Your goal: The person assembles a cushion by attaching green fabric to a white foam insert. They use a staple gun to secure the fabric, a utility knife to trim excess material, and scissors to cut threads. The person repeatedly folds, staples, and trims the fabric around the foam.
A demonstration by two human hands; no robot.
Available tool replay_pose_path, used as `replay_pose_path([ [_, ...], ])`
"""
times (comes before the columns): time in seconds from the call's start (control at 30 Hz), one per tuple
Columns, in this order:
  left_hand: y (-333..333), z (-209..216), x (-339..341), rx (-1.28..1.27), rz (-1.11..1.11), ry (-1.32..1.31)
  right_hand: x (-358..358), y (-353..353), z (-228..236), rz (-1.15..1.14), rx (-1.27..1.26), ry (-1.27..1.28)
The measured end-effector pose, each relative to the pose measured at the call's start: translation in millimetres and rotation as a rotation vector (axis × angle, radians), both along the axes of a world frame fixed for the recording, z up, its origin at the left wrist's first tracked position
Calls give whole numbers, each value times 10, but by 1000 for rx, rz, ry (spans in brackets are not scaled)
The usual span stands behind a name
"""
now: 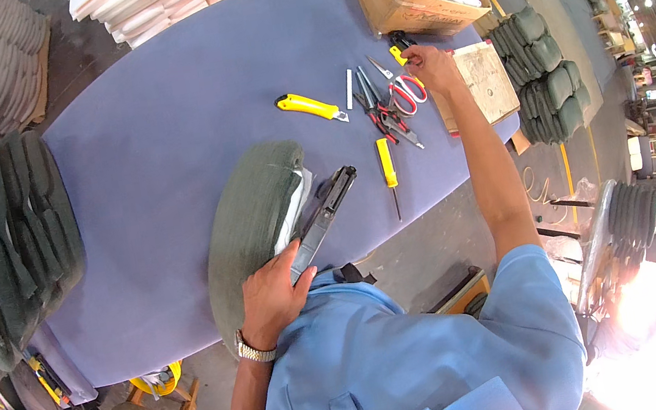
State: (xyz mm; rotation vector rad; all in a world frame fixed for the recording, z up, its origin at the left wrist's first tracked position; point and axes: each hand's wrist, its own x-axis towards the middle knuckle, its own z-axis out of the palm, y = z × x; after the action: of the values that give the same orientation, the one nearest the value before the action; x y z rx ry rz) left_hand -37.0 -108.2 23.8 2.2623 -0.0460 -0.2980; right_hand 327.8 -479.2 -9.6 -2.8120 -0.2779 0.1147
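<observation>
Green cushion [247, 209] lies at the left hand's [274, 296] twelve o'clock, beside the grey tool [318, 230] clasped there; the right hand [433, 70] meets a black-and-yellow tool [398, 54] at ten o'clock, whether pinching I cannot tell.

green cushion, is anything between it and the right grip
Yes: red-handled scissors and pliers lie on the table between the right grip and green cushion, and the left grip holds a grey tool beside the cushion.
</observation>
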Motion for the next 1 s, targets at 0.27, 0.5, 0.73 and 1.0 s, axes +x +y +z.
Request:
replay_pose_path([
  [0.27,-25,29,-2,12,18,32,68,172,118,-152,61,81],
  [0.5,-16,-13,-26,-5,15,-22,68,-71,176,-72,297,-76],
  [0.73,2,96,-72,78,34,-26,-1006,411,690,193,778,574],
  [1.0,28,273,-119,126,-10,-9,-1544,857,465,401,625,699],
])
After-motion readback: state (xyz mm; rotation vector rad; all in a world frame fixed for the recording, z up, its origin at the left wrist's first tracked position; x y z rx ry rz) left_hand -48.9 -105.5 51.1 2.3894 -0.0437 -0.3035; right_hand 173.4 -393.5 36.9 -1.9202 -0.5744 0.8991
